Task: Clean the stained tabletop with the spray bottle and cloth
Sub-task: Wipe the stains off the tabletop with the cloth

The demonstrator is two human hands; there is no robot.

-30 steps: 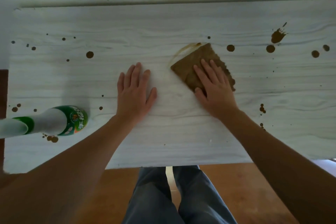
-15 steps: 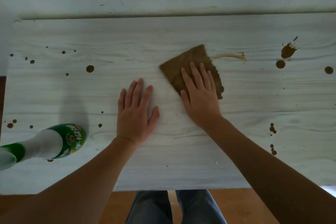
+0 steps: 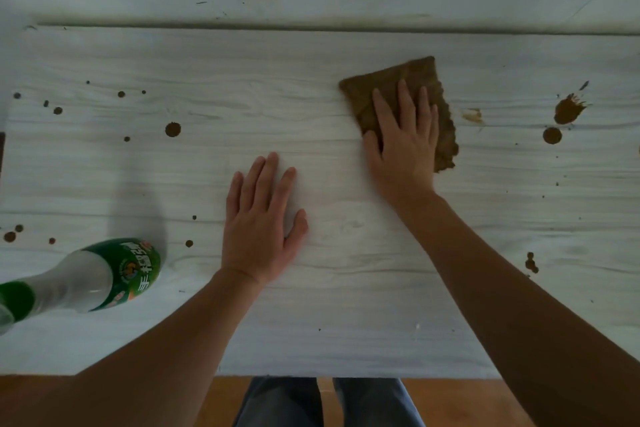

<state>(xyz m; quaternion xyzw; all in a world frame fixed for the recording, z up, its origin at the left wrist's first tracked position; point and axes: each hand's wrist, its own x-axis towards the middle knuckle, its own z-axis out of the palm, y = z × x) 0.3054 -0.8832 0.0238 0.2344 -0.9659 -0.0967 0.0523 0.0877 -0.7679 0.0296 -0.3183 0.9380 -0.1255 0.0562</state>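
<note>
Head view: the right hand (image 3: 403,146) lies flat with straight fingers, pressing a brown cloth (image 3: 410,74) onto the pale wood-grain desk (image 3: 311,322), right of centre and toward the far side. Just right of the cloth is a faint brown smear (image 3: 472,114), and farther right a dark splat (image 3: 568,109). The left hand (image 3: 261,222) rests palm-down on the bare desk, fingers straight, holding nothing. The green-labelled spray bottle (image 3: 104,274) stands at the near left, among small brown spots (image 3: 172,129).
</note>
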